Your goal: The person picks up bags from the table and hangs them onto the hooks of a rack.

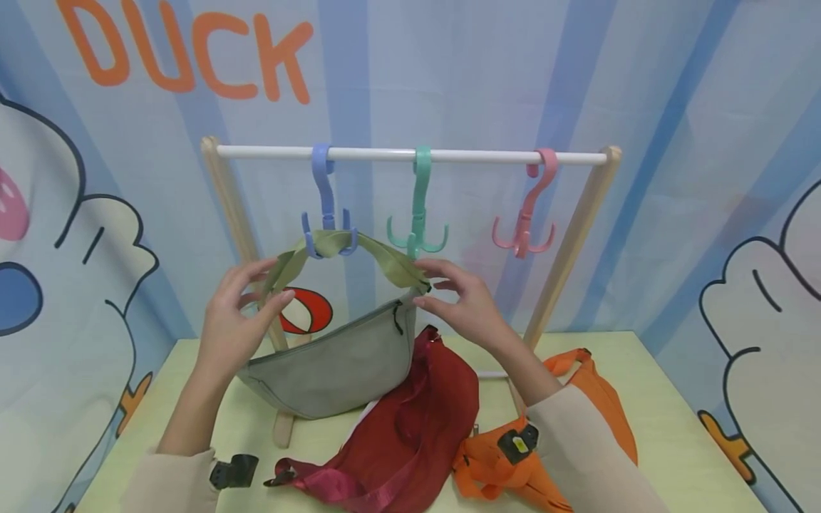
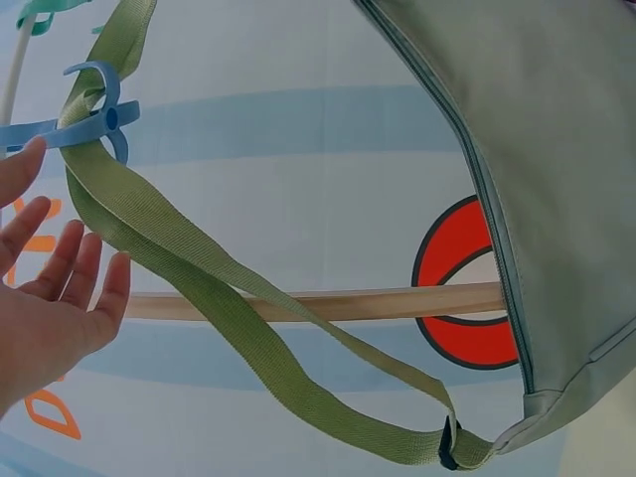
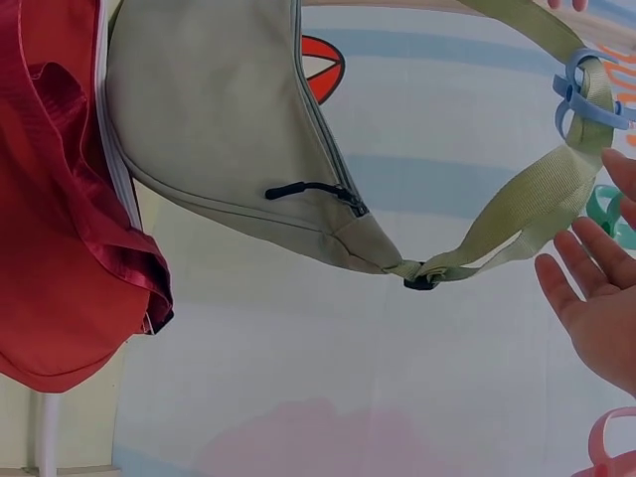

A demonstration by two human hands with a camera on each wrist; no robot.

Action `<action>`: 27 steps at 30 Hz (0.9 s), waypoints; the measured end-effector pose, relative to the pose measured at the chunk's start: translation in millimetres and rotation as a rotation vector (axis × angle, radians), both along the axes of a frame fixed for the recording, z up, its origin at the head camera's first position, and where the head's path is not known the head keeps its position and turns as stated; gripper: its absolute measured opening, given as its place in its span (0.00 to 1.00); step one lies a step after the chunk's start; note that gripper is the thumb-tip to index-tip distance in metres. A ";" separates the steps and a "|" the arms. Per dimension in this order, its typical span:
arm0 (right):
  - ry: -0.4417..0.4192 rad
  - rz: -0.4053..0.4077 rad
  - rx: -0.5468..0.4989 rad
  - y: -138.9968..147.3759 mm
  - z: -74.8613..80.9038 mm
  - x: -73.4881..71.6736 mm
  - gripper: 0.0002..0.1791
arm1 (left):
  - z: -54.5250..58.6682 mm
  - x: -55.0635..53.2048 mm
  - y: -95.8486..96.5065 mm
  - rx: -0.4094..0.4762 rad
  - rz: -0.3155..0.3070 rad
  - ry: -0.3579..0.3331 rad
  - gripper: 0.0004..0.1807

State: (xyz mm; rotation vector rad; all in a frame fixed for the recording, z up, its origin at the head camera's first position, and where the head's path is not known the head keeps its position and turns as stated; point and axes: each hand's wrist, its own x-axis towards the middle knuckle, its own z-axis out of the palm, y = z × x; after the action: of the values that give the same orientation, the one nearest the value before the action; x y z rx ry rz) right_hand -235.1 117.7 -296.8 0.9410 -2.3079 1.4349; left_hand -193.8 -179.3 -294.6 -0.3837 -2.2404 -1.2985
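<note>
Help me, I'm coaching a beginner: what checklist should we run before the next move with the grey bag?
1. Green strap hung on blue hook: ok, caught in its prongs.
2. Blue hook on white bar: ok.
3. Left hand and right hand open: ok.
4. Hands clear of strap: cannot tell.
5. Grey bag level: not ok, left end lower.
6. Grey bag clear of red bag: cannot tell.

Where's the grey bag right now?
In the head view, the grey bag hangs left of centre, its green strap looped over the blue hook, with the red bag at its lower right.
</note>
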 end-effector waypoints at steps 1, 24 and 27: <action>0.002 0.005 -0.003 1.0 -0.3 0.1 0.26 | -0.3 0.7 0.6 0.000 0.001 0.001 0.25; -0.045 0.029 0.057 19.3 -11.2 3.4 0.27 | -17.5 5.5 6.2 -0.031 -0.074 -0.012 0.27; -0.051 0.034 0.068 20.8 -12.6 4.0 0.28 | -19.1 6.8 6.7 -0.043 -0.065 -0.031 0.27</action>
State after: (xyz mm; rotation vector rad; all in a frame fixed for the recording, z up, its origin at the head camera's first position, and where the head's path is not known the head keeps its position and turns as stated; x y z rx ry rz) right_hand -231.1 138.6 -309.3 0.9777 -2.4019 1.4178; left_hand -187.0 -172.6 -313.7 -0.4586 -2.3027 -1.2989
